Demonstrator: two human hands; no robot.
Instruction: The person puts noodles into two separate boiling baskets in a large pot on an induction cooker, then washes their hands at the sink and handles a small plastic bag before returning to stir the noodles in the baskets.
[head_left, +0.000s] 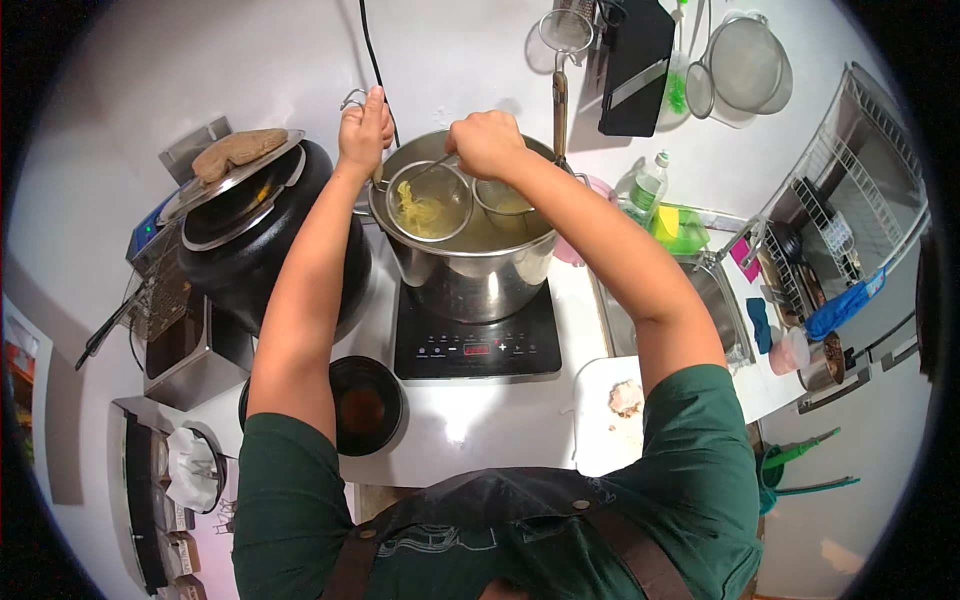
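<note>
My left hand (365, 131) grips the handle of a wire-mesh noodle strainer (448, 217), its wire hook showing above the fist. The basket is at the left side of a large steel stockpot (476, 276), with pale yellow noodles (417, 211) in it. My right hand (486, 142) is over the pot's far rim, closed on a thin utensil (433, 166) whose tip reaches toward the noodles. What kind of utensil it is, I cannot tell. A second mesh strainer (501, 196) sits in the cloudy liquid to the right, partly behind my right forearm.
Under the pot is a black induction cooktop (478, 349) with a lit display. A large black pot (262, 251) with a tilted lid stands left. Near my left arm is a black bowl (365, 405) holding brown liquid. A white cutting board (600, 420) and steel sink (712, 307) lie right.
</note>
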